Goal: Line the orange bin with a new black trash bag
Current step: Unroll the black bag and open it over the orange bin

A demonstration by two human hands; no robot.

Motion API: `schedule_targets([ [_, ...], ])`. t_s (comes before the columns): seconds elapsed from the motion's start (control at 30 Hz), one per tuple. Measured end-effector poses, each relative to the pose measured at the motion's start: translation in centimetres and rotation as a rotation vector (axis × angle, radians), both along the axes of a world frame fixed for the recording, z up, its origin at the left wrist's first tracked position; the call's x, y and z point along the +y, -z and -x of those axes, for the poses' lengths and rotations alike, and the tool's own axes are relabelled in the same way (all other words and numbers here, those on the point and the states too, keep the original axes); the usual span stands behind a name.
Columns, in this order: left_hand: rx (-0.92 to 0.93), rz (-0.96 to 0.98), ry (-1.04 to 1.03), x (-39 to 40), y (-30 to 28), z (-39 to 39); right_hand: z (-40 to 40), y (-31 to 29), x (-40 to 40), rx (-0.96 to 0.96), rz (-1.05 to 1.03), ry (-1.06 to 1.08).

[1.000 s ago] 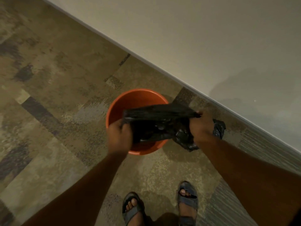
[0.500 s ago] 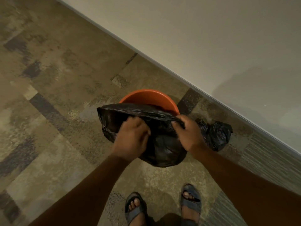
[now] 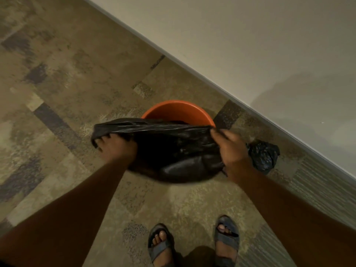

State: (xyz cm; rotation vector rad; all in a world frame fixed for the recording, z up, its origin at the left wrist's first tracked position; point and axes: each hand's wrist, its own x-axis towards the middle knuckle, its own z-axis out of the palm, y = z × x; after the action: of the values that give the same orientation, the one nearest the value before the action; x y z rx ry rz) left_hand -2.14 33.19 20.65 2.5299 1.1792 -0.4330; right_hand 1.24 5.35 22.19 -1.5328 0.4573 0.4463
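An orange bin (image 3: pixel 179 110) stands on the carpet near the wall; only its far rim and inner wall show. A black trash bag (image 3: pixel 173 149) is stretched across the near side of the bin and hides the rest of it. My left hand (image 3: pixel 115 147) grips the bag's edge at its left end, fingers tucked under the plastic. My right hand (image 3: pixel 231 149) grips the bag's edge at its right end. The bag's mouth is pulled taut between the two hands.
A second crumpled black bag (image 3: pixel 264 155) lies on the floor right of the bin, by the wall's baseboard (image 3: pixel 250 105). My two sandalled feet (image 3: pixel 192 245) stand on the patterned carpet just before the bin.
My hands have moved apart, the left one further left, stretching the bag's mouth wider. The bag now covers more of the bin's near side.
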Motion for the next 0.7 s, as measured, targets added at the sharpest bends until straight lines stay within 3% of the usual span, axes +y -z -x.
schedule_targets([
  [0.1,-0.006,-0.038,-0.085,0.2,-0.3,0.2,-0.9,1.5,-1.6,-0.126,0.367,0.115],
  [0.17,0.030,-0.061,0.079,-0.8,-0.4,0.6,-0.5,1.8,-1.7,-0.317,0.448,0.026],
  [0.27,-0.124,0.000,0.418,-2.6,-0.4,1.0,0.6,1.7,-1.0,-0.585,0.450,-0.225],
  [0.37,-0.291,0.154,0.657,-3.8,0.3,0.7,0.9,1.4,0.0,-0.603,0.370,-0.346],
  [0.47,-0.200,0.249,0.782,-3.9,1.2,-0.4,1.0,1.7,0.7,-0.613,0.383,-0.401],
  [0.57,-0.021,0.325,0.768,-2.5,2.3,-2.0,0.6,2.2,0.9,-0.677,0.487,-0.424],
  [0.7,0.016,0.153,0.813,0.2,3.3,-3.5,-0.4,2.5,0.6,-0.745,0.666,-0.518],
])
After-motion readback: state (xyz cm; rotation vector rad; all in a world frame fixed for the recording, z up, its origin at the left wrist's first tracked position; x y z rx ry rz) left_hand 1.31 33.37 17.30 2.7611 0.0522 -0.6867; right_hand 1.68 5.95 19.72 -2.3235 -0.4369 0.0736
